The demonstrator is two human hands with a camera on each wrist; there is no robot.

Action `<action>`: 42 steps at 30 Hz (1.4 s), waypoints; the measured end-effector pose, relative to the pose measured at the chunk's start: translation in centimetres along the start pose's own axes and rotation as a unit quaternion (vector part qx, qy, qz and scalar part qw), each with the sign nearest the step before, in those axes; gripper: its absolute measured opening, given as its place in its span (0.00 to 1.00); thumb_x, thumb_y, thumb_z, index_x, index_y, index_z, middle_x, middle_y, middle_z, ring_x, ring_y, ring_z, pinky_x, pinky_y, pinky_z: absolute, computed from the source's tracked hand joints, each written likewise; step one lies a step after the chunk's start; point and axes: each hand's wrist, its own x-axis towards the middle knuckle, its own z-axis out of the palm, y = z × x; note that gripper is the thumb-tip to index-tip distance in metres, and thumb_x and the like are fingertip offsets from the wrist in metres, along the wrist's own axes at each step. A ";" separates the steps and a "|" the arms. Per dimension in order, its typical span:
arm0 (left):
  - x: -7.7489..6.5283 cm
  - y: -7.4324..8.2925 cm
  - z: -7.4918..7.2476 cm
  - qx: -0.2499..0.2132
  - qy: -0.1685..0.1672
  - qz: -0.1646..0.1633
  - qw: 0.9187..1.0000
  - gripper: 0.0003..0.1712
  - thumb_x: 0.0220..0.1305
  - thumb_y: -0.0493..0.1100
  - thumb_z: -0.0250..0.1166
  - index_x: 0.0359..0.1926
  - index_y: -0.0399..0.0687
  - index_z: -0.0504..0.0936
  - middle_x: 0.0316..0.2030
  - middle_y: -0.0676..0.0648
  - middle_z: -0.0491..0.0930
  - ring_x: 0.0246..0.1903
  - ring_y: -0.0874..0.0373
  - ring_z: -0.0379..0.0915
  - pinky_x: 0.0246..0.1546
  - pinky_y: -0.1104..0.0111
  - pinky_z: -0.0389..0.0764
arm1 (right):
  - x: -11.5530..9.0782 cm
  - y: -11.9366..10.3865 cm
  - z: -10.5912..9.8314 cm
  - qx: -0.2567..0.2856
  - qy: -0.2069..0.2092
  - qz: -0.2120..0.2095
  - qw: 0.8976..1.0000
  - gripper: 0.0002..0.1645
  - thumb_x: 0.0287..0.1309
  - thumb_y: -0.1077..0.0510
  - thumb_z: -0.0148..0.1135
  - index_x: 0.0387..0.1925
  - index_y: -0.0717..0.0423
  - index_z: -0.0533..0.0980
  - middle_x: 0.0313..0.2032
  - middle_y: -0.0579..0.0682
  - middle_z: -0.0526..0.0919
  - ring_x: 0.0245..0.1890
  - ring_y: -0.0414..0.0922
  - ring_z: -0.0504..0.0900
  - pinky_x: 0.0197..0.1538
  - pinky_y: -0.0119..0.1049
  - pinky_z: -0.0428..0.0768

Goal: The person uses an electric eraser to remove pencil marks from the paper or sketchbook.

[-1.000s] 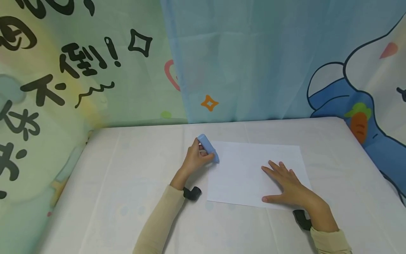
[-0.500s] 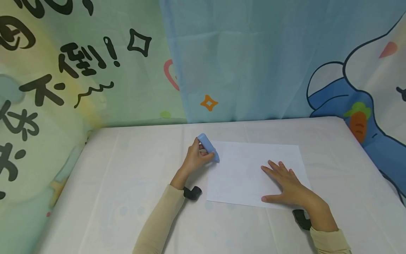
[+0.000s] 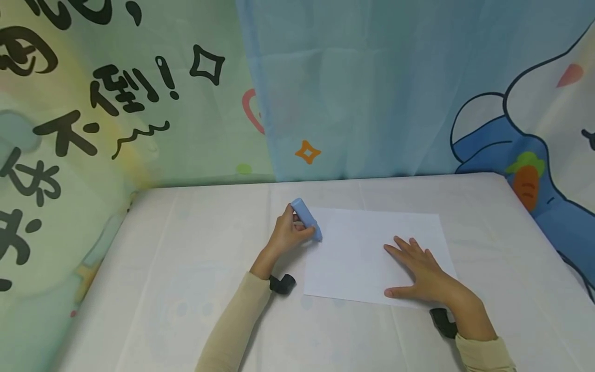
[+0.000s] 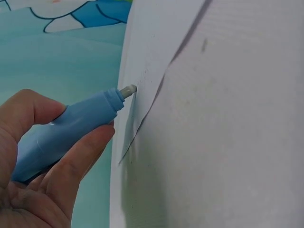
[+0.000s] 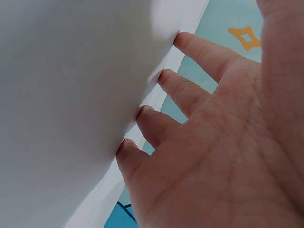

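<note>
A thick blue pen [image 3: 307, 219] with a short pale grey tip is pinched between the thumb and fingers of my left hand [image 3: 287, 233]. In the left wrist view, the tip of the blue pen [image 4: 71, 130] meets the sheet of white paper [image 4: 154, 47] close to its edge; whether it presses is hard to tell. From the head view, this lies at the upper left part of the paper [image 3: 353, 258]. My right hand [image 3: 425, 271] rests on the right part of the sheet, fingers spread. The right wrist view shows the fingertips of this hand [image 5: 199, 137] touching the paper.
A white cloth [image 3: 195, 232] covers the table under the paper. Behind it hangs a printed blue curtain [image 3: 362, 103], with a green lettered panel [image 3: 195, 113] at the left. Black straps [image 3: 282, 284] sit at both wrists.
</note>
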 end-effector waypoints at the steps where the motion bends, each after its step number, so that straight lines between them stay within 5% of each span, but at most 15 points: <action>1: 0.0 0.0 0.0 0.000 0.000 0.000 1.000 0.26 0.55 0.30 0.67 0.52 0.28 0.64 0.42 0.28 0.80 0.36 0.42 0.82 0.35 0.69 0.82 | 0.0 0.0 0.0 0.000 0.001 -0.001 1.000 0.59 0.41 0.45 0.78 0.70 0.64 0.58 0.72 0.72 0.46 0.71 0.72 0.35 0.67 0.70 0.32; 42: 0.2 0.1 0.0 -0.020 0.002 -0.013 1.000 0.24 0.57 0.30 0.65 0.51 0.29 0.64 0.43 0.27 0.80 0.38 0.39 0.83 0.37 0.66 0.84 | -0.1 0.2 0.0 0.009 -0.001 -0.005 1.000 0.59 0.43 0.45 0.77 0.71 0.62 0.56 0.73 0.71 0.45 0.72 0.72 0.33 0.67 0.70 0.30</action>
